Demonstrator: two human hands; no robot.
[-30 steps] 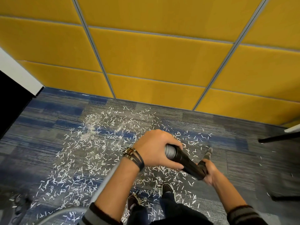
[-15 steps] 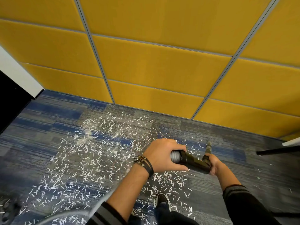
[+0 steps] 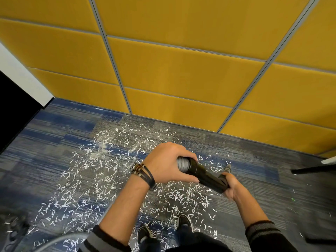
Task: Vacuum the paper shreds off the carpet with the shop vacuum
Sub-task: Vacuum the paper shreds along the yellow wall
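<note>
Wall [image 3: 181, 70]: yellow padded panels with grey seams, along the carpet's far edge.

Carpet [image 3: 45, 151]: blue and grey striped tiles, covering the floor.

Shreds [image 3: 101, 171]: short white paper strips, scattered thickly over the carpet's middle from near the far edge down to the near edge. They are sparse toward the right edge.

Hose [image 3: 60, 240]: grey, entering at the near left corner. Its ribbed end shows at the left hand, joined to the tube.

Tube [image 3: 205, 176]: black and rigid, held above the shreds and slanting down to the right. A grey tip [image 3: 228, 168] shows just beyond it.

Left hand [image 3: 167, 164]: clenched round the join of hose and tube.

Right hand [image 3: 231, 186]: grasping the tube's lower end.

Shoes [image 3: 145, 233]: a dark pair standing among the shreds at the near edge.

Bands [image 3: 143, 171]: dark cords with beads, on the left wrist.
</note>
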